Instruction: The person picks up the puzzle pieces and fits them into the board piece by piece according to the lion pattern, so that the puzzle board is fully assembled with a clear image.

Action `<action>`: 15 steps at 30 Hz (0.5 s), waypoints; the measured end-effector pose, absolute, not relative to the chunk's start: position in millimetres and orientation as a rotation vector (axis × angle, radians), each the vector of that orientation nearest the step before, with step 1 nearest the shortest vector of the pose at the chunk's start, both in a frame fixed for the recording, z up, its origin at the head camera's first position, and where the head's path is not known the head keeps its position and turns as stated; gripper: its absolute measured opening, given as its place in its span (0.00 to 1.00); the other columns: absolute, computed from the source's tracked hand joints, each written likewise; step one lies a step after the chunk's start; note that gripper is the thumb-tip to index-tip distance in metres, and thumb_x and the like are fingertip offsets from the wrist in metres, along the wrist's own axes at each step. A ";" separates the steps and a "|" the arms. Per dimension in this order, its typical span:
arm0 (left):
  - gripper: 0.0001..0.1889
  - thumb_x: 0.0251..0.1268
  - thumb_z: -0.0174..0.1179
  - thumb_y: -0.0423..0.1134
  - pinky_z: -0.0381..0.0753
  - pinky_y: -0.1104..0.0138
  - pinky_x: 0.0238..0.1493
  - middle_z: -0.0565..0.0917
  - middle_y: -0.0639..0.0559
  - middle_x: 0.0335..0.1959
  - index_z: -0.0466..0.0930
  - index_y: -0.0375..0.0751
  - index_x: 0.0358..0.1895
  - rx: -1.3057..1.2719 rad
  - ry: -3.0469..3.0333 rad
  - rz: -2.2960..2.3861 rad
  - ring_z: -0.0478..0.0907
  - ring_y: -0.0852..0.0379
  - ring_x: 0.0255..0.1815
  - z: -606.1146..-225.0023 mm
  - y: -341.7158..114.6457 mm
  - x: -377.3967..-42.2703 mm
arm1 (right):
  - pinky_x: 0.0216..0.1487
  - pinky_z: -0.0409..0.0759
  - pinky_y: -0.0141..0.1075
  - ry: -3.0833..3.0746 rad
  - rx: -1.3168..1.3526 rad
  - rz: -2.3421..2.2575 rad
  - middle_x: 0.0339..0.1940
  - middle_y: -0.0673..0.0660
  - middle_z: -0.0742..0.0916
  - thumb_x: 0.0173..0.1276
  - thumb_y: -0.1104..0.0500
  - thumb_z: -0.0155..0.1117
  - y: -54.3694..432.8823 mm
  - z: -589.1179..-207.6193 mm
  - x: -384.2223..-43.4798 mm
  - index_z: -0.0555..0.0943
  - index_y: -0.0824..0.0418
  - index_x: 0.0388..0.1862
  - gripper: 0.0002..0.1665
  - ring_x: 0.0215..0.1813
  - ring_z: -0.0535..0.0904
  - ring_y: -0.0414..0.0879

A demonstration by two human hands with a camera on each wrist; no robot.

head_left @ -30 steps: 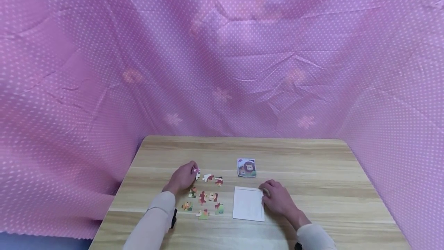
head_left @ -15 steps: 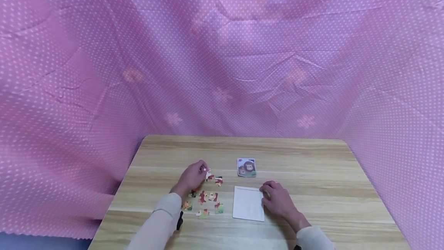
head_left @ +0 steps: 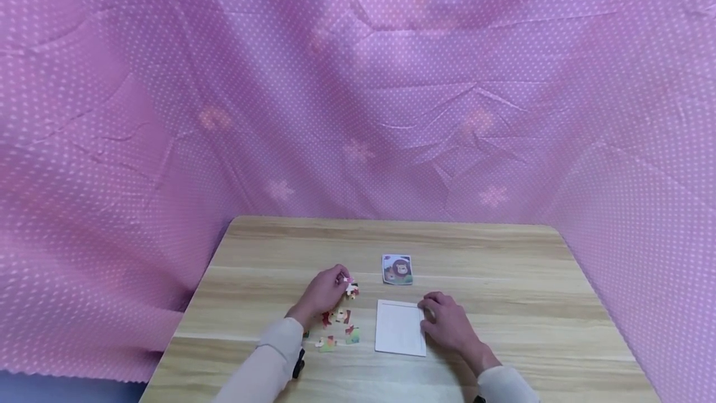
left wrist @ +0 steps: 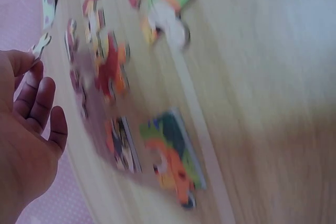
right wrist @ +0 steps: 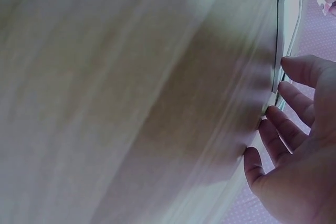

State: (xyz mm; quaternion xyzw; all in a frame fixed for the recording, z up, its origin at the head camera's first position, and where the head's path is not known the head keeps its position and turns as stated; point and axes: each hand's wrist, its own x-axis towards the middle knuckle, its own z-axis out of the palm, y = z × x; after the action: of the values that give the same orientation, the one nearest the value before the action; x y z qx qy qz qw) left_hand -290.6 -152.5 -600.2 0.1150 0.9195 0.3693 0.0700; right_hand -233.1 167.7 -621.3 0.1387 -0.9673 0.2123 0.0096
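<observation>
Held pc (left wrist: 41, 46): pale jigsaw pc, by the far side of the loose pcs (left wrist: 109, 72), L of white tray (head_left: 398, 334); overlaps another pc in head view, can't tell if touching.
L hand (head_left: 325, 291): thumb + finger pinch held pc, other fingers loosely bent.
Pinch stage: my read, pc in grip, not placed yet; sorting or carrying, can't tell which.
Gap pcs-to-tray: next move prob. calls for a steady pinch, clearing nearby pcs, turning pc to suit its spot.
Tray edge: R hand (head_left: 447, 323) touches R side, fingers relaxed, not wrapped round; prob. steadying. Hands well apart.
Lion card (head_left: 397, 270): beyond tray, pic up, poss. a guide.
Table (head_left: 503, 266): wood-grain, under all.
</observation>
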 end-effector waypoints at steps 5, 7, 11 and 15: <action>0.04 0.72 0.53 0.44 0.73 0.68 0.33 0.78 0.59 0.30 0.75 0.54 0.45 0.360 2.746 1.116 0.72 0.61 0.27 -602.0 -133.5 -282.6 | 0.56 0.73 0.55 -3.013 0.462 0.648 0.58 0.56 0.80 0.55 0.52 0.70 171.2 -623.9 -230.9 0.83 0.52 0.51 0.22 0.59 0.75 0.55; 0.04 0.72 0.53 0.44 0.73 0.69 0.33 0.77 0.60 0.30 0.75 0.54 0.45 0.376 2.743 1.106 0.72 0.62 0.27 -603.4 -126.7 -278.8 | 0.57 0.73 0.55 -3.023 0.457 0.651 0.59 0.55 0.80 0.56 0.52 0.69 172.6 -624.3 -230.1 0.83 0.51 0.51 0.22 0.60 0.74 0.55; 0.04 0.72 0.53 0.44 0.73 0.69 0.30 0.77 0.60 0.28 0.75 0.55 0.45 0.416 2.715 1.131 0.71 0.63 0.26 -608.5 -116.0 -270.1 | 0.57 0.73 0.55 -3.023 0.458 0.644 0.59 0.55 0.80 0.56 0.51 0.69 175.4 -624.6 -228.4 0.83 0.51 0.52 0.22 0.61 0.74 0.55; 0.04 0.72 0.54 0.46 0.73 0.69 0.34 0.77 0.62 0.28 0.76 0.56 0.44 0.453 2.715 1.147 0.71 0.64 0.28 -614.2 -107.2 -261.4 | 0.56 0.73 0.56 -3.017 0.464 0.619 0.59 0.55 0.80 0.57 0.51 0.69 179.1 -626.2 -226.3 0.83 0.51 0.52 0.22 0.61 0.74 0.55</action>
State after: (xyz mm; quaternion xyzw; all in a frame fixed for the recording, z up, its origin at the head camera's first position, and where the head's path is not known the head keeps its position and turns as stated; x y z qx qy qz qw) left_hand -261.4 -107.2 -614.2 0.1513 0.9076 0.3834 0.0800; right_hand -226.3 179.1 -626.2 0.1488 -0.9686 0.1987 0.0133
